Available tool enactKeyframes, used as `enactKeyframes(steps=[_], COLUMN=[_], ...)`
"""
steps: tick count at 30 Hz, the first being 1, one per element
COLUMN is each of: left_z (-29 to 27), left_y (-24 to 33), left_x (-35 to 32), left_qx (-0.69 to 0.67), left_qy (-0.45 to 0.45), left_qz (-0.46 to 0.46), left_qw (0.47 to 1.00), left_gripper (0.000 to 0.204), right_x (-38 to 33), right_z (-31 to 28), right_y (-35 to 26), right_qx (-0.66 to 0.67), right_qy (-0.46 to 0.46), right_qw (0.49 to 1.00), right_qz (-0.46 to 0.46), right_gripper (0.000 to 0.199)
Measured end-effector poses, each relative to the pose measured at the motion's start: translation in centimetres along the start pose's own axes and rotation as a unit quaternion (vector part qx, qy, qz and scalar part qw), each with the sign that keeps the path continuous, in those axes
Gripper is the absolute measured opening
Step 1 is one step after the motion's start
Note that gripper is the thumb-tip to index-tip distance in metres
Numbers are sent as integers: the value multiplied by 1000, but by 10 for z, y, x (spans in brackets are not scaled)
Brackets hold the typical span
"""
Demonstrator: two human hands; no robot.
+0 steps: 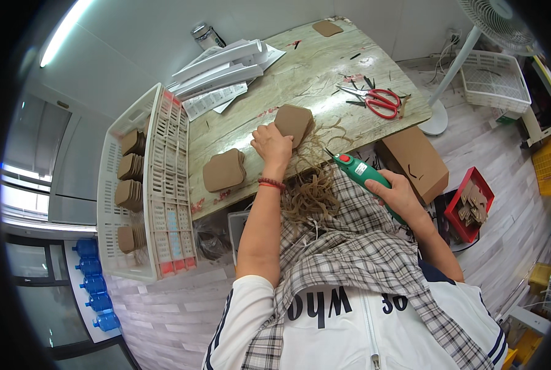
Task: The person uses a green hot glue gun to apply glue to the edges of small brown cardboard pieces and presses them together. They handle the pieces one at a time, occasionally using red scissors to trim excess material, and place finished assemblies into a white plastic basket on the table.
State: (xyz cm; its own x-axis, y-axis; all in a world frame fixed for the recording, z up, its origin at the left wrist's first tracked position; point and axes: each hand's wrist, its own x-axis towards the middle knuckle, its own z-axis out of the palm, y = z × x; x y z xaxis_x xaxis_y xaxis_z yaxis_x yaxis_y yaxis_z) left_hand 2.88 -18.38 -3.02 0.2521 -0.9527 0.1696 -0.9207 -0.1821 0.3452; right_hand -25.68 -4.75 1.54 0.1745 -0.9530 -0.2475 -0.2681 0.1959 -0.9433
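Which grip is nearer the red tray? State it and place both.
Right. The right grip, closed around a green tool, is left of the red tray in the picture; the left grip is farther left, at a stack of brown pieces on the table.

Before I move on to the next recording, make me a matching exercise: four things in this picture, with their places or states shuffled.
1. green tool
2. red-handled scissors
3. brown stack
4. red tray

A. touched by the left hand
B. holds small brown pieces
C. gripped in the right hand
D. among dark scraps on the tabletop

Pairs: 1-C; 2-D; 3-A; 4-B
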Motion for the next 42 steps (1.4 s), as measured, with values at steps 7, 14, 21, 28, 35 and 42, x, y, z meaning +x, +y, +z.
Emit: enactKeyframes(steps=[7,14,21,28,35,42], left_z=[-3,24,-33,-42,-43,-25], left_y=[1,-20,20,30,44,47], left_x=[16,2,-29,-31,-40,-47], left_qx=[-87,-631,-893,-936,-943,-937], left_qy=[4,29,54,50,41,21], left_qz=[-83,-85,-104,-124,-130,-110], left_qw=[993,771,435,326,305,331], left_gripper=[52,23,34,37,39,41], right_x=[1,6,13,13,10,13], right_z=[-1,3,24,40,45,43], right_y=[0,-12,-49,-60,-63,-66], right_qx=[0,0,42,53,59,35], right_qy=[4,19,45,49,45,54], right_qw=[1000,1000,997,995,995,994], right_qz=[-2,-15,-52,-69,-73,-85], right_gripper=[34,34,37,39,39,36])
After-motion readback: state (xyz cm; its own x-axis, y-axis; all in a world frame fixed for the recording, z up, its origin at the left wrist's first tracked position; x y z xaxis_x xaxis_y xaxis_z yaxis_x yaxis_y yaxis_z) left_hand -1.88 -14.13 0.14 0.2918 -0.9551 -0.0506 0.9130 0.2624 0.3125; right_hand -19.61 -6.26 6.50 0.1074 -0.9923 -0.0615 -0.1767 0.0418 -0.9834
